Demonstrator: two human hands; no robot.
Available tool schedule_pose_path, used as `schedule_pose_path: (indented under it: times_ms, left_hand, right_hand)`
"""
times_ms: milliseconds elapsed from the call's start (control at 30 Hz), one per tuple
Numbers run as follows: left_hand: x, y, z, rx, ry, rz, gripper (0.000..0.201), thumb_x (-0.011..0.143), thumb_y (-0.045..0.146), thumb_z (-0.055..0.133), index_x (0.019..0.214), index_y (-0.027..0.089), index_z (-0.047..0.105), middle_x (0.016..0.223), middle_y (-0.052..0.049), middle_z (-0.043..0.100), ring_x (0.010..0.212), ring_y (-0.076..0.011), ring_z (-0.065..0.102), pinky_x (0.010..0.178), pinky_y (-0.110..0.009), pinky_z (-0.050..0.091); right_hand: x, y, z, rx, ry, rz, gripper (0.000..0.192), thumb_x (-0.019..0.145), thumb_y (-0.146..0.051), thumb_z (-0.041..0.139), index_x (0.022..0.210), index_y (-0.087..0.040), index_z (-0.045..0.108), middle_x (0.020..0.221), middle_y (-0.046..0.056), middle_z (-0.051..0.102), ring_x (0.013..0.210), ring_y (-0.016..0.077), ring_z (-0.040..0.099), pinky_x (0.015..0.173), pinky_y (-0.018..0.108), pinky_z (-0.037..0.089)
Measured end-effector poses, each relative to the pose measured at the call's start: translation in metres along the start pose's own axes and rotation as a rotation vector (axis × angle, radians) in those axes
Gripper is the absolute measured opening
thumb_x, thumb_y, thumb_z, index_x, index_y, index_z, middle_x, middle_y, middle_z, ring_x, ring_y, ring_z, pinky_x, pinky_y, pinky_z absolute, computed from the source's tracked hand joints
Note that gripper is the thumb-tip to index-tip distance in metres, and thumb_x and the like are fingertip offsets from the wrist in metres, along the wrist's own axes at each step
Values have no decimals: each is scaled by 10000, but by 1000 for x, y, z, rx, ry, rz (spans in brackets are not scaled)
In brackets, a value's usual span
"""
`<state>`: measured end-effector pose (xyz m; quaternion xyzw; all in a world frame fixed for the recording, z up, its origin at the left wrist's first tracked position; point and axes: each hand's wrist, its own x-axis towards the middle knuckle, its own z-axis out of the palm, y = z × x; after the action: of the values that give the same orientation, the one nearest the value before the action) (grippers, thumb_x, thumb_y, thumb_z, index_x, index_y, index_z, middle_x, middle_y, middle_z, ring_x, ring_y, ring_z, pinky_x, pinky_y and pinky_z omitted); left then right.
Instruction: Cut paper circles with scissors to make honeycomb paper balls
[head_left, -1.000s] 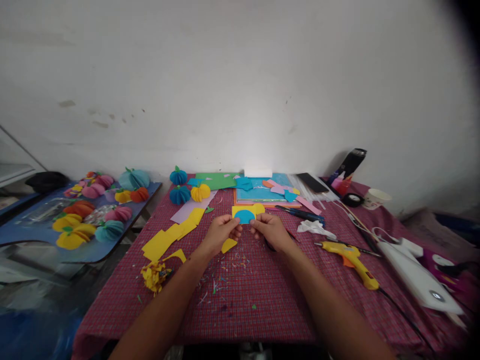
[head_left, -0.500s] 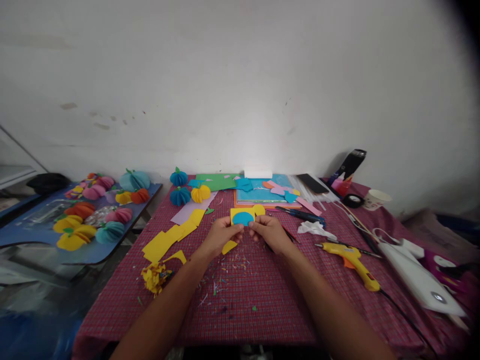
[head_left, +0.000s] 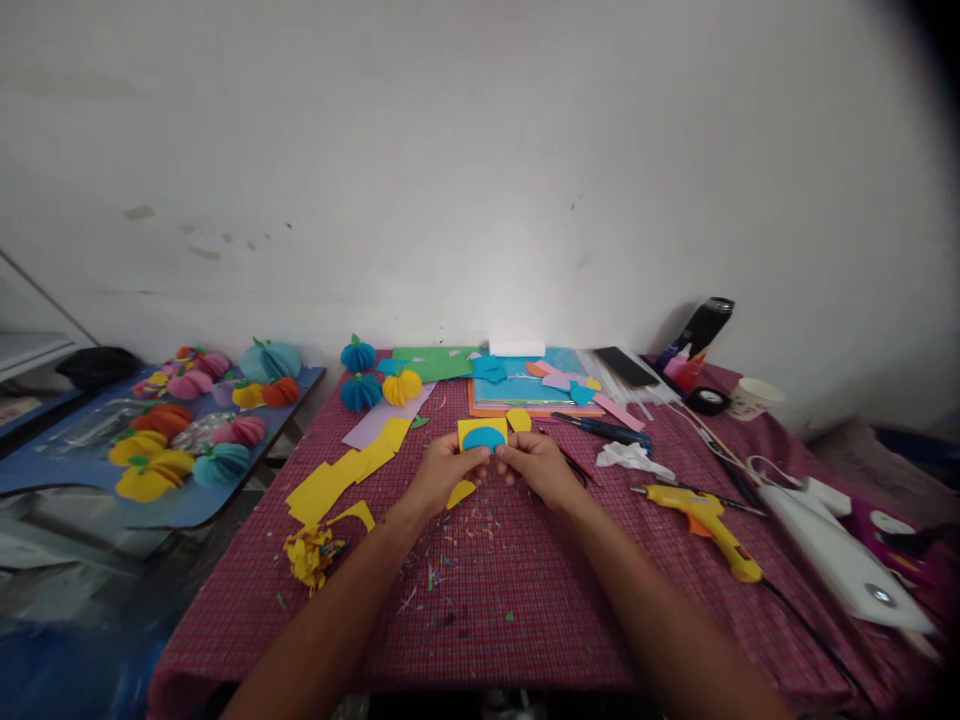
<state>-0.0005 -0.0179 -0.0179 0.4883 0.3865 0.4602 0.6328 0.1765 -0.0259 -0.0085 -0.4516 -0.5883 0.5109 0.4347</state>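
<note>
From my end I see both bare hands raised over the middle of the table (head_left: pixel 525 600), nearly meeting. I have a blue oval piece (head_left: pixel 484 438) between them, held in front of a yellow card (head_left: pixel 484 425) that shows along its far edge. The left hand (head_left: pixel 439 470) pinches the pieces at their left side, thumb toward me; the right hand (head_left: pixel 541 468) grips the blue oval's near right edge between thumb and fingers.

Just beyond the right hand I see a yellow disc (head_left: pixel 518 420), and near the left hand's fingers a yellow offcut (head_left: pixel 460 493). Farther left are overlapping yellow strips (head_left: pixel 349 475), with a crumpled yellow bundle (head_left: pixel 306 557) nearer to me.

At the far left I make out two blue paper pumpkins (head_left: pixel 361 392) and a yellow paper pumpkin (head_left: pixel 403 386). To the right of the right hand I see a blue-handled tool (head_left: pixel 604 430), a white tissue (head_left: pixel 634 458) and, nearer, a yellow glue gun (head_left: pixel 705 515), its nozzle pointing left.
</note>
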Motion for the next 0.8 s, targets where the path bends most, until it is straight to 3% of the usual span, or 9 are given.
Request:
schedule_pose_path:
  times_ms: [233, 533, 700, 800]
  left_hand:
    - [1, -2, -1, 16, 11, 34, 293, 713, 385, 743, 797, 123, 644, 673, -24, 631, 539, -115, 570, 509, -240, 449]
    - [1, 1, 0, -12, 46, -21, 300, 674, 362, 770, 784, 112, 647, 651, -39, 639, 519, -126, 574, 489, -250, 462]
    - [2, 1, -2, -57, 80, -25, 298, 657, 344, 783, 766, 113, 629, 667, -43, 641, 535, -129, 582, 498, -256, 481]
    - [2, 1, -3, -40, 70, -24, 288, 668, 344, 773, 764, 115, 627, 658, -36, 636, 533, -125, 578, 506, -257, 486]
  right_hand:
    - [1, 5, 1, 6, 6, -2, 299, 788, -437, 665, 677, -171, 587, 610, -15, 638, 455, 90, 526, 467, 215, 400]
    - [0, -2, -2, 14, 0, 22, 261, 789, -387, 655, 657, -168, 598, 597, -11, 633, 451, 87, 526, 460, 210, 392]
    - [3, -9, -30, 132, 241, -31, 221, 777, -374, 670, 704, -175, 606, 621, -18, 631, 460, 81, 520, 445, 195, 362]
    - [5, -9, -40, 149, 302, -22, 237, 765, -381, 679, 685, -175, 594, 620, -12, 626, 452, 84, 510, 434, 200, 355]
